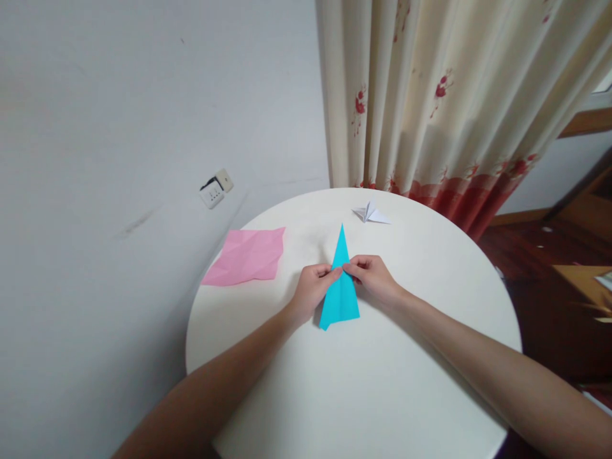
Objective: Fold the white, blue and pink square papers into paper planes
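A blue paper (340, 299), folded into a long narrow triangle, lies on the round white table (382, 382) with its tip pointing away from me. My left hand (313, 290) pinches its left edge near the middle. My right hand (375, 277) pinches the right edge at the same height. The fingertips of both hands almost meet over the paper.
A creased pink paper sheet (246, 256) lies at the table's far left edge. A small white folded paper figure (370, 214) sits at the far side. A grey wall with a socket (216, 189) is left; a flowered curtain (440, 102) hangs behind.
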The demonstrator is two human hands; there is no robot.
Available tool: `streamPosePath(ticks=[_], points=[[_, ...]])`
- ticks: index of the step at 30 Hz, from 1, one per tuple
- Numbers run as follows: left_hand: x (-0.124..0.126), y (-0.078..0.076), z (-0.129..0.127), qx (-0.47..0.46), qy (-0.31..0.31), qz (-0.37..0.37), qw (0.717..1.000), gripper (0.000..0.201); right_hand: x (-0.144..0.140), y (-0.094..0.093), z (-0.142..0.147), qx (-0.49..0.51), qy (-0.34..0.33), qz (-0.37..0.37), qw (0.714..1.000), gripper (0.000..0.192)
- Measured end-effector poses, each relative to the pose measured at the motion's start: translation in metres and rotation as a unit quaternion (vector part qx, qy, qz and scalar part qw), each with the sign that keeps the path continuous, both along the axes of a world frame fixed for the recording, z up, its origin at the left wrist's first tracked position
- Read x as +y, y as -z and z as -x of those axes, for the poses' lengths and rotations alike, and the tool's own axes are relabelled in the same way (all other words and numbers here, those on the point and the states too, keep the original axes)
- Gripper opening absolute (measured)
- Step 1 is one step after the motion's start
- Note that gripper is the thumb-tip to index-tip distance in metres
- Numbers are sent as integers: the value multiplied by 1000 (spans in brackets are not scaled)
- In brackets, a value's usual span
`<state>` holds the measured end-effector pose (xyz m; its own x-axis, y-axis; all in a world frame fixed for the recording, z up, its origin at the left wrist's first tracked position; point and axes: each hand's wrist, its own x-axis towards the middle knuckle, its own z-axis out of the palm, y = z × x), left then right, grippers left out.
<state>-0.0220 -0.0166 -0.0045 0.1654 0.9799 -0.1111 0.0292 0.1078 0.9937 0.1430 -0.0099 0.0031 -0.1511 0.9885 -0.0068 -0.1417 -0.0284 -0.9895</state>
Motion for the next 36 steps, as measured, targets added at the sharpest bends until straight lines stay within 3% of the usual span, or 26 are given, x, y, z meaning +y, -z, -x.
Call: streamPosePath(ticks=[16, 25, 31, 36], points=[[4, -3, -1, -38, -8, -40, 998, 41, 3, 6, -1, 18, -33, 18, 999, 31], [2, -8, 0, -69, -7, -21, 997, 31, 0, 10, -2, 0, -105, 6, 994, 30], [10, -13, 6, -65, -52, -35, 996, 29, -2, 12, -3, -21, -186, 1, 982, 31], [10, -17, 6, -73, -61, -30, 995, 28, -4, 11, -2, -19, -199, 0, 980, 33]])
